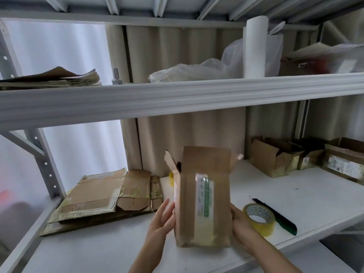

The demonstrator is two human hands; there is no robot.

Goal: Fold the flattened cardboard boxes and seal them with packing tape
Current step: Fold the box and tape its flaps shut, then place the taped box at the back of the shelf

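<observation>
At lower left of the frame, a stack of flattened cardboard boxes (102, 196) lies on the white shelf (295, 194). Right of it, the left hand (161, 219) lies with straight fingers against the side of an upright cardboard box (202, 198), flaps open on top, at lower centre. The right hand (241, 225) grips its other side. Just right sits a yellow tape roll (260, 219).

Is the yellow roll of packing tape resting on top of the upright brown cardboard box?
No, the yellow roll of packing tape lies on the white shelf.
</observation>
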